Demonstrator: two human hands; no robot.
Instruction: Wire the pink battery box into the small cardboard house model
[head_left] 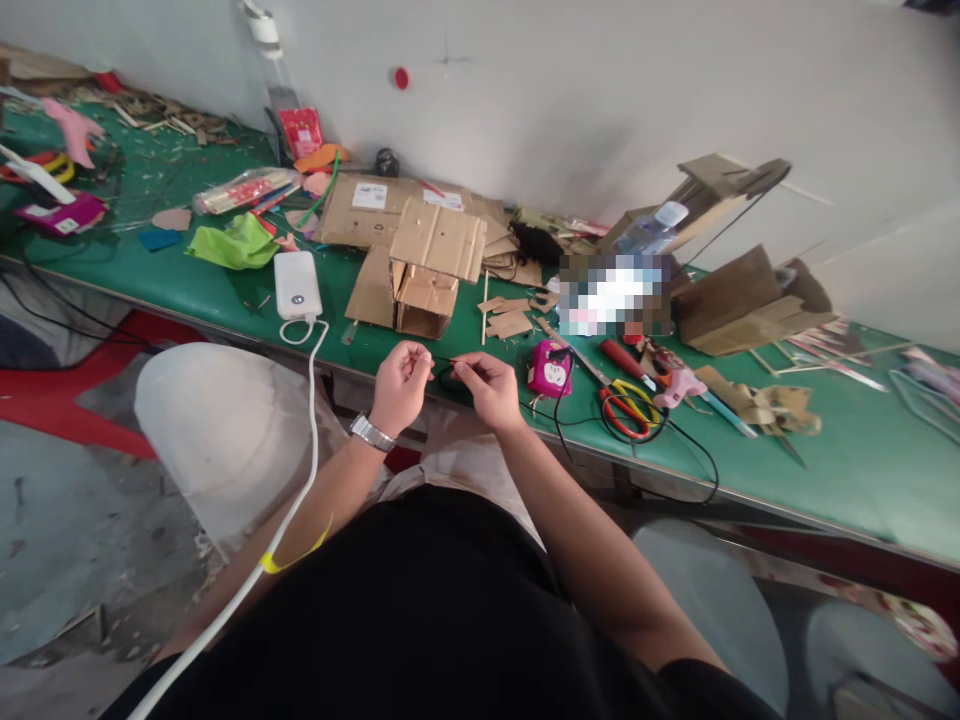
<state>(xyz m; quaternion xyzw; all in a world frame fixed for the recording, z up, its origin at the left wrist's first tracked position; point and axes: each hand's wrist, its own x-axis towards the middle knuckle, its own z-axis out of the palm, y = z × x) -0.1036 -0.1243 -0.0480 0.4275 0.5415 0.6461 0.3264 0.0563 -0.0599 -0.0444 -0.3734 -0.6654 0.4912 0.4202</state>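
Note:
My left hand (403,384) and my right hand (489,388) are close together over the front edge of the green table (465,345). A thin black cord (442,361) stretches across the small gap between them, and each hand pinches it with thumb and fingertips. A dark bit of the cord curves below the gap near my right fingers. Just beyond the hands stands a folded cardboard box (431,290) with an open front. To the right of my right hand sits a purple power socket (551,370) with a black cable.
A white power bank (298,285) with a white cable lies at the left. Scissors (628,408), a pink glue gun (679,388) and a red-handled screwdriver (626,362) lie at the right. A cardboard structure (742,300) stands farther right. Green cloth (234,241) rests near the power bank.

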